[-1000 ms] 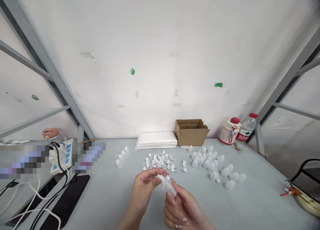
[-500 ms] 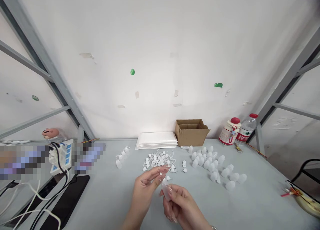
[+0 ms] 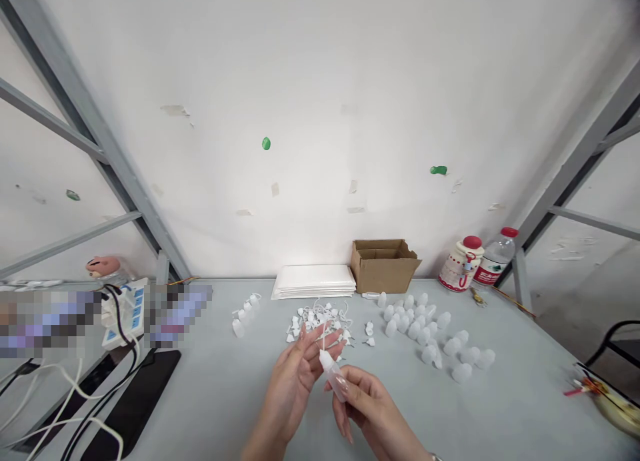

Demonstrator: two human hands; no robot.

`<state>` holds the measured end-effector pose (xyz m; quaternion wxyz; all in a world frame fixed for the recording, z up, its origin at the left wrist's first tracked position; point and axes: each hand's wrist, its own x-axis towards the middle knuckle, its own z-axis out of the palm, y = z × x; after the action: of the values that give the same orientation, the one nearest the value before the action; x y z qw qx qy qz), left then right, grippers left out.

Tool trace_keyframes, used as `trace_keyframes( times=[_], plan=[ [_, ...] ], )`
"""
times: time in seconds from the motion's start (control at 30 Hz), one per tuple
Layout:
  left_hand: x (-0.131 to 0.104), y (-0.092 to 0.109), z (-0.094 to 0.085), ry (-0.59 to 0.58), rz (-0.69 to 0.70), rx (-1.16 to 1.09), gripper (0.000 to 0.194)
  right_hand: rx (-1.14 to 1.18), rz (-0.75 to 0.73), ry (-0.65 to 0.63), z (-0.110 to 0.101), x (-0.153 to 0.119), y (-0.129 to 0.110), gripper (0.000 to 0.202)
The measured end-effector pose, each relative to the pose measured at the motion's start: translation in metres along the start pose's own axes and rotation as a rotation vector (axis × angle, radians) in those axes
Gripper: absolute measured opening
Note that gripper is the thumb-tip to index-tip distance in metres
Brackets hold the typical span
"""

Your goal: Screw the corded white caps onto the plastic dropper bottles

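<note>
A small translucent dropper bottle (image 3: 334, 377) is pinched between the thumb and fingers of my right hand (image 3: 369, 402). It tilts up and to the left, with a white top and a thin white strand rising from it. My left hand (image 3: 291, 381) is beside the top, palm turned up and fingers stretched apart. Whether those fingers touch the strand I cannot tell. Behind my hands lies a pile of white caps (image 3: 313, 317) with thin strands, partly hidden by my left fingers. Several loose translucent bottles (image 3: 414, 329) are spread to the right.
A short row of capped bottles (image 3: 239, 327) stands left of the pile. Along the wall are white flat sheets (image 3: 315, 281), a cardboard box (image 3: 385, 275), a red-lidded jar (image 3: 457, 267) and a water bottle (image 3: 495, 257). A power strip (image 3: 135, 314) and cables occupy the left side.
My left hand has loosened from the top of the dropper bottle and its fingers have spread out. The white top and strand now show. My right hand still grips the bottle.
</note>
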<state>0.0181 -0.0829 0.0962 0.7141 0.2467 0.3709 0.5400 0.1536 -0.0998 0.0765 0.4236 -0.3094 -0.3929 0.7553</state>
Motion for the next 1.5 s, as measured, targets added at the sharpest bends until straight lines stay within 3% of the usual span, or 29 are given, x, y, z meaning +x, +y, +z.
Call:
trace_keyframes(
  times=[0.3,0.53,0.97,1.5],
  plan=[
    [0.001,0.006,0.003,0.161,0.132,-0.123,0.022,-0.138,0.043,-0.039,-0.003,0.003,0.01,0.042],
    [-0.002,0.003,0.006,0.155,0.2,-0.108,0.021,-0.189,0.003,-0.031,-0.001,0.001,0.005,0.042],
    [-0.01,0.008,0.011,0.092,0.148,-0.019,0.02,-0.214,-0.121,0.046,0.004,-0.009,-0.001,0.041],
    [-0.011,0.007,0.011,0.078,0.169,0.066,0.02,-0.236,-0.113,0.081,0.005,-0.011,-0.004,0.043]
  ],
)
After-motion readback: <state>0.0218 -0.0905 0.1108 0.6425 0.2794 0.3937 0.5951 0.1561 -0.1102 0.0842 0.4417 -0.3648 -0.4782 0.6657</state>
